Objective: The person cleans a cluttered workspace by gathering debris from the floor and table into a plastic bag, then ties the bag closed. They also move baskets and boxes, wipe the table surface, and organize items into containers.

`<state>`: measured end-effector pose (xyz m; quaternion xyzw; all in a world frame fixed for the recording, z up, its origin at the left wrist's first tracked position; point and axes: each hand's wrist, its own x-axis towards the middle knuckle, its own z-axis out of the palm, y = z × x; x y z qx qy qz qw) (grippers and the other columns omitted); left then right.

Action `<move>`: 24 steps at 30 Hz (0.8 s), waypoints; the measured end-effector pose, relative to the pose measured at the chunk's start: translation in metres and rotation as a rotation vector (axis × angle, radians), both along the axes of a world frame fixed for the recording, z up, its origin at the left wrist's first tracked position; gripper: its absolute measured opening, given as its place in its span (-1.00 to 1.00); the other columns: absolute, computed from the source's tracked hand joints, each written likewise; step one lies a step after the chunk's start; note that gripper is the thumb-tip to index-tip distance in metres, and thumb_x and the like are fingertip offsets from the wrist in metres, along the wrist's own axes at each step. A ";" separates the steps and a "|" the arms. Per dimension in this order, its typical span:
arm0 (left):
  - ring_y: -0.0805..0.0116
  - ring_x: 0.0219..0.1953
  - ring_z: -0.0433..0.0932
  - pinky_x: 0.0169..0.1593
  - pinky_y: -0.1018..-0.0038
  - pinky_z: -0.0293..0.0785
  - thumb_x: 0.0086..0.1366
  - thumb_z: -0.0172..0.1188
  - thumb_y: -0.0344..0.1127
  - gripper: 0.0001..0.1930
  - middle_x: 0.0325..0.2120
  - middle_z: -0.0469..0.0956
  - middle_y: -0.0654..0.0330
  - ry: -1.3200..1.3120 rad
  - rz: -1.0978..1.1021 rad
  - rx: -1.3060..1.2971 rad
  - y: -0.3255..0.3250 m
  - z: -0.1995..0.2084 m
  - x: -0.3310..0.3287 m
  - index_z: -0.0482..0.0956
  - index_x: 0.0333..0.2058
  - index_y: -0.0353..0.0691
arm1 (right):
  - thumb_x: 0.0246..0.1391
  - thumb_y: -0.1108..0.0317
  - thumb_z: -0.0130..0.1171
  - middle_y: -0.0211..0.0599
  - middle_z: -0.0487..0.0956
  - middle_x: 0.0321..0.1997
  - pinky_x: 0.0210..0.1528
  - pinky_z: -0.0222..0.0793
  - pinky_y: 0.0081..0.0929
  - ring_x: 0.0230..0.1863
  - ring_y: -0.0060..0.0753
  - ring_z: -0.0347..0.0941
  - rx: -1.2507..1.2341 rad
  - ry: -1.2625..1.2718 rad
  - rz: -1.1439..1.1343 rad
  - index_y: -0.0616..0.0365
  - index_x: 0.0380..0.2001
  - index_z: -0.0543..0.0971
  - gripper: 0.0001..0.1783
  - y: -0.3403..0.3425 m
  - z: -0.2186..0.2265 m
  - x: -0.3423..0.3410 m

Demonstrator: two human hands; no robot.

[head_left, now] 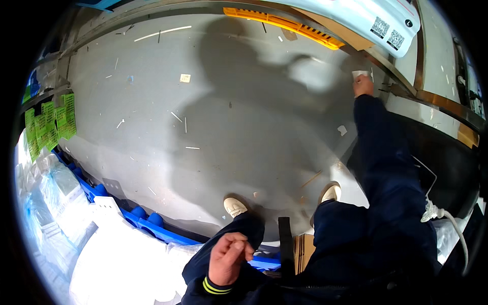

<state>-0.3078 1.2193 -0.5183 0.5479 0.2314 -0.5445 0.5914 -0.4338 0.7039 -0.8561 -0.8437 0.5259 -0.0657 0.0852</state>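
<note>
My right hand (pixel 363 85) is stretched far out at the upper right, low by the metal frame. Its fingers are closed on a small white piece of paper (pixel 359 73). Close to my body, in front of my left leg, my left hand (pixel 229 258) is curled with its fingers pressed together. Whatever it may hold is hidden. On the grey floor (pixel 284 117), a torn white scrap (pixel 342 130) lies nearer to me than my right hand.
A metal frame (pixel 452 108) runs along the right, beside a black bin (pixel 437 152) with a tied white rope (pixel 432 211). Bagged white goods (pixel 58 203) rest on a blue pallet (pixel 152 229) at left. Green mesh baskets (pixel 48 127) stand behind them; a yellow plastic piece (pixel 284 25) lies far off.
</note>
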 end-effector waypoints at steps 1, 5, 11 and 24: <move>0.43 -0.53 0.39 -0.39 0.58 0.33 0.16 -0.07 -0.42 -0.84 -0.55 0.44 0.11 0.043 0.010 -0.029 0.000 0.004 -0.003 0.35 -0.30 -0.38 | -0.41 0.42 0.10 -0.18 0.44 -0.53 -0.38 0.28 -0.28 -0.40 -0.08 0.37 0.015 -0.102 0.046 0.09 -0.66 0.46 -0.92 0.025 -0.005 0.016; 0.43 -0.52 0.37 -0.41 0.59 0.31 0.17 -0.07 -0.43 -0.86 -0.55 0.42 0.13 0.151 -0.028 -0.035 0.007 0.012 -0.027 0.36 -0.30 -0.33 | -0.38 0.37 0.13 -0.25 0.49 -0.55 -0.40 0.33 -0.44 -0.48 -0.24 0.42 0.483 -0.057 0.147 0.06 -0.61 0.50 -0.89 0.141 -0.005 0.086; 0.55 -0.57 0.37 -0.45 0.66 0.29 0.17 -0.04 -0.38 -0.87 -0.58 0.43 0.24 0.075 -0.137 -0.027 0.016 0.007 -0.057 0.38 -0.33 -0.29 | -0.28 0.51 0.09 -0.43 0.43 -0.53 -0.40 0.27 -0.59 -0.48 -0.53 0.34 1.807 -1.092 -0.137 0.15 -0.54 0.44 -0.89 0.267 0.112 0.131; 0.43 -0.67 0.38 -0.62 0.59 0.33 0.06 0.03 -0.46 -0.94 -0.65 0.42 0.20 -0.013 -0.320 0.199 0.081 -0.104 -0.173 0.42 -0.45 -0.28 | -0.21 0.62 0.00 -0.38 0.40 -0.49 -0.38 0.30 -0.65 -0.43 -0.58 0.35 1.828 -1.130 -0.289 0.23 -0.51 0.37 -0.89 0.353 0.435 -0.027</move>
